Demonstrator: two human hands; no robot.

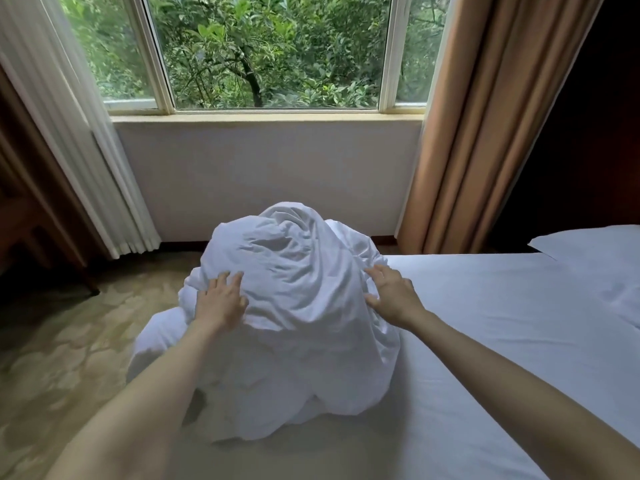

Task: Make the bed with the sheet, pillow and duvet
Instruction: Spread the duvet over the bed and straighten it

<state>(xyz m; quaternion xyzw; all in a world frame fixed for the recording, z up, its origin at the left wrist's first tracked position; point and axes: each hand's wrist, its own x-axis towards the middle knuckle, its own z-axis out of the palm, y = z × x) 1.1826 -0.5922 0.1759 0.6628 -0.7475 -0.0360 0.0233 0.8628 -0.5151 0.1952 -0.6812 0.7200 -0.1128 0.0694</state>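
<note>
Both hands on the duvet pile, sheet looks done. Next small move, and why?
Probably close both hands on the duvet and lift it rightward onto the sheet. The left hand and right hand only rest open on its sides, gripping nothing. The bundle sits bunched at the bed's edge, partly hanging toward the floor, while the sheet lies smooth and the pillow is already placed.

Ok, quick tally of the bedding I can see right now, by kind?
Duvet, bunched at the bed's edge, both hands on it: 1
Pillow, far right on the bed: 1
Sheet, spread over the mattress: 1
Total: 3
</note>
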